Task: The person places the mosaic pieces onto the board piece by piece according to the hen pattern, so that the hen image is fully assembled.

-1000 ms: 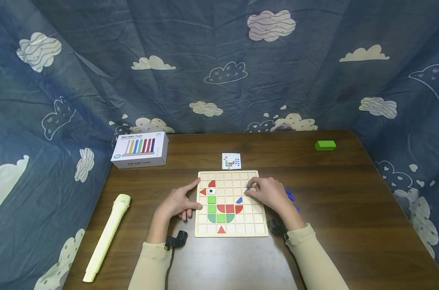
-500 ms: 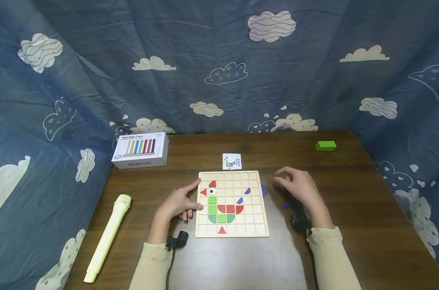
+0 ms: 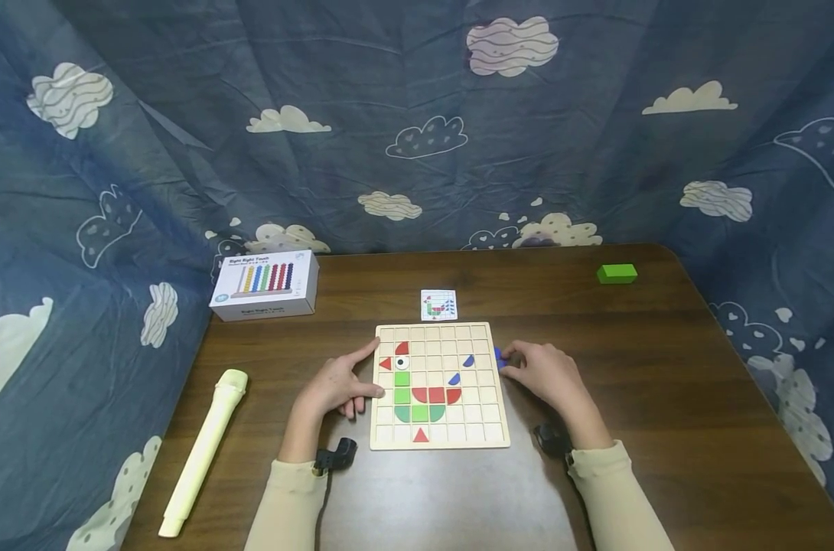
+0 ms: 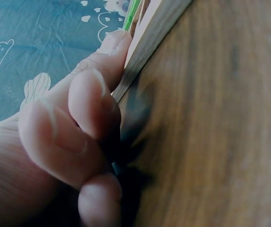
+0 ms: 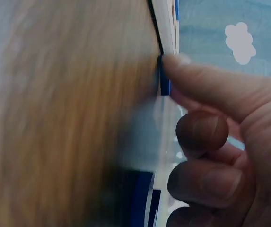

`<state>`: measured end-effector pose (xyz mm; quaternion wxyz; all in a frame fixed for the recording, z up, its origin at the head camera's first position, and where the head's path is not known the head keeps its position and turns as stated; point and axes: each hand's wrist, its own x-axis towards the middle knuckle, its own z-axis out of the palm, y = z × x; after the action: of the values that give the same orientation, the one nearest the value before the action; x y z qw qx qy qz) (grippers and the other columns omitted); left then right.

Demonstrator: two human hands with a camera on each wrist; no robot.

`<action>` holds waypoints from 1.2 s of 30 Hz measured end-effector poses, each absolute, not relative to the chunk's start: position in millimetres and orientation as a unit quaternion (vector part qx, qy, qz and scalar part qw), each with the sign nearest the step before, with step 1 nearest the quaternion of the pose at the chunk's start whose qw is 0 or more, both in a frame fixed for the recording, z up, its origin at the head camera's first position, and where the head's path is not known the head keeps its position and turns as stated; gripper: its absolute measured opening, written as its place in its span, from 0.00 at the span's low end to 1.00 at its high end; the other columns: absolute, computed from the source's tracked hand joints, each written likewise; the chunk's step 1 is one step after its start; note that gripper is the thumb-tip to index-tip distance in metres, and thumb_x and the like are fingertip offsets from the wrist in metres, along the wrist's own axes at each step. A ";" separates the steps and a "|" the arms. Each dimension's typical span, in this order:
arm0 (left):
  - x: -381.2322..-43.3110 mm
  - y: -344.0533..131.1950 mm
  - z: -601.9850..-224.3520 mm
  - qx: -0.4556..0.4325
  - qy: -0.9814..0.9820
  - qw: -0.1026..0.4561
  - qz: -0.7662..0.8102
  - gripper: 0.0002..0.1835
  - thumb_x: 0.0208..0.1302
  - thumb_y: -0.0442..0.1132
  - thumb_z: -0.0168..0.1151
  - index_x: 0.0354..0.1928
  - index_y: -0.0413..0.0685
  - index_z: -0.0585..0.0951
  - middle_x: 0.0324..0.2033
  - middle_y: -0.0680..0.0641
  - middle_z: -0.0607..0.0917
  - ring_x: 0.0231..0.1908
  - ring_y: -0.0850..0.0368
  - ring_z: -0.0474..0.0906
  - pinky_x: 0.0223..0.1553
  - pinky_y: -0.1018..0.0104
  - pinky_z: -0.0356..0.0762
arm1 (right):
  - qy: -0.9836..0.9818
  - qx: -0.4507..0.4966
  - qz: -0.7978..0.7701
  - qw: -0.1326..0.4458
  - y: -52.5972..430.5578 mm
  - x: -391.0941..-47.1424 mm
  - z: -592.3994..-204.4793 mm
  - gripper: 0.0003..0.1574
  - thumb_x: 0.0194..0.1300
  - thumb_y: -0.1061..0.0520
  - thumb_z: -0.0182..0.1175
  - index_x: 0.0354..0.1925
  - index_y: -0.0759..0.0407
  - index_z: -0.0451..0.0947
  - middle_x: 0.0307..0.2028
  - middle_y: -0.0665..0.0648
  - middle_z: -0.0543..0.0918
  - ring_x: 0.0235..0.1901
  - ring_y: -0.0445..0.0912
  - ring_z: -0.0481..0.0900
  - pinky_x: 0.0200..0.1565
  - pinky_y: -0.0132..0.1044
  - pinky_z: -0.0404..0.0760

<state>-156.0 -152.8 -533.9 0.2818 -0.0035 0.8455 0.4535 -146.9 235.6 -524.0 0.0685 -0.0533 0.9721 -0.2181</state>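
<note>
A wooden grid board (image 3: 475,436) lies in mid-table in the head view, with red, green and blue pieces and a white eye piece forming a bird-like figure. My left hand (image 3: 334,386) rests against its left edge, thumb and index finger spread and touching it; the other fingers are loosely bent. At the board's right edge, my right hand (image 3: 548,375) pinches a small blue piece (image 5: 165,78) between thumb and index finger; the index fingertip is partly hidden. Two blue half-round pieces (image 3: 468,360) sit in cells on the board's right side.
Other blue pieces (image 5: 141,198) lie under the right hand. A small pattern card (image 3: 438,304) lies behind the board. At the back left stands a white box (image 3: 265,283); a pale yellow stick (image 3: 203,451) lies front left. A green block (image 3: 617,274) is back right.
My right hand let go of a blue half-round piece on the board, drew away to the right, then came back to the blue pieces at the board's edge. The left hand has stayed put.
</note>
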 end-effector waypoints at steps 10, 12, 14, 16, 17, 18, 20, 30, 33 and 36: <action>-154.7 -153.4 -532.3 -0.004 0.846 0.281 0.454 0.54 0.58 0.44 0.82 0.82 0.80 0.61 0.16 0.43 0.84 0.11 0.56 0.77 0.15 0.66 0.80 | 0.982 -0.040 -0.175 0.060 235.6 -146.0 -529.1 0.15 0.69 0.46 0.70 0.32 0.52 0.78 0.19 0.50 0.76 0.21 0.46 0.71 0.24 0.37 0.64; -154.5 -153.5 -531.8 -0.003 0.846 0.280 0.453 0.55 0.58 0.44 0.82 0.82 0.80 0.60 0.16 0.43 0.84 0.11 0.56 0.77 0.15 0.66 0.80 | 0.984 -0.028 -0.168 0.057 235.8 -145.4 -529.8 0.17 0.70 0.47 0.67 0.28 0.52 0.75 0.18 0.50 0.73 0.21 0.47 0.70 0.23 0.37 0.63; -154.5 -153.4 -531.1 -0.004 0.848 0.278 0.451 0.55 0.58 0.44 0.82 0.82 0.80 0.61 0.16 0.43 0.84 0.11 0.55 0.77 0.15 0.66 0.80 | 0.985 -0.022 -0.162 0.055 236.0 -145.0 -529.6 0.20 0.70 0.47 0.65 0.25 0.52 0.72 0.17 0.51 0.71 0.20 0.47 0.69 0.23 0.37 0.62; -154.5 -153.0 -530.5 -0.003 0.850 0.276 0.449 0.55 0.58 0.44 0.82 0.82 0.79 0.61 0.16 0.43 0.84 0.11 0.55 0.77 0.15 0.66 0.80 | 0.984 -0.021 -0.167 0.054 237.8 -144.9 -529.4 0.23 0.71 0.46 0.64 0.21 0.52 0.71 0.16 0.50 0.70 0.20 0.46 0.68 0.23 0.37 0.61; -154.6 -152.8 -530.3 -0.003 0.850 0.276 0.449 0.55 0.58 0.44 0.82 0.82 0.79 0.61 0.16 0.43 0.84 0.11 0.55 0.77 0.15 0.67 0.80 | 0.983 -0.022 -0.173 0.053 239.5 -145.0 -528.8 0.25 0.72 0.45 0.63 0.20 0.53 0.71 0.16 0.51 0.69 0.19 0.46 0.68 0.23 0.37 0.60; -154.7 -152.7 -530.1 -0.003 0.850 0.276 0.449 0.54 0.58 0.44 0.82 0.82 0.79 0.61 0.16 0.43 0.84 0.11 0.56 0.77 0.15 0.66 0.80 | 0.982 -0.023 -0.180 0.050 241.9 -145.2 -528.5 0.26 0.73 0.44 0.63 0.20 0.53 0.71 0.16 0.50 0.69 0.19 0.46 0.67 0.23 0.37 0.60; -154.7 -152.3 -529.7 -0.002 0.848 0.277 0.451 0.54 0.59 0.44 0.82 0.82 0.79 0.61 0.16 0.43 0.84 0.11 0.56 0.77 0.15 0.66 0.80 | 0.978 -0.025 -0.200 0.044 248.5 -145.6 -527.6 0.24 0.73 0.43 0.65 0.23 0.52 0.76 0.16 0.50 0.70 0.20 0.45 0.68 0.24 0.37 0.61; -155.3 -152.3 -529.8 -0.005 0.847 0.279 0.453 0.55 0.58 0.44 0.82 0.82 0.78 0.61 0.16 0.42 0.84 0.11 0.55 0.77 0.15 0.66 0.80 | 0.964 -0.068 -0.237 0.103 267.8 -149.7 -524.2 0.26 0.68 0.47 0.73 0.61 0.49 0.86 0.24 0.49 0.78 0.26 0.44 0.72 0.28 0.36 0.67; -155.4 -152.3 -530.1 -0.006 0.846 0.281 0.454 0.55 0.58 0.44 0.83 0.82 0.78 0.60 0.16 0.42 0.84 0.11 0.55 0.77 0.15 0.66 0.80 | 0.967 -0.070 -0.222 0.104 265.3 -150.8 -524.5 0.23 0.68 0.47 0.73 0.60 0.49 0.88 0.24 0.48 0.78 0.26 0.43 0.72 0.29 0.36 0.67; -155.5 -152.5 -530.6 -0.007 0.844 0.282 0.456 0.55 0.58 0.44 0.83 0.82 0.79 0.60 0.16 0.43 0.84 0.11 0.55 0.77 0.15 0.67 0.80 | 0.970 -0.075 -0.212 0.092 262.8 -151.1 -525.7 0.20 0.68 0.48 0.74 0.56 0.50 0.89 0.23 0.47 0.78 0.26 0.43 0.72 0.29 0.36 0.67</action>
<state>-155.5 -152.5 -530.6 0.2821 -0.0075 0.8442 0.4558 -151.1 262.8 -525.7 0.0916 -0.0747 0.9702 -0.2115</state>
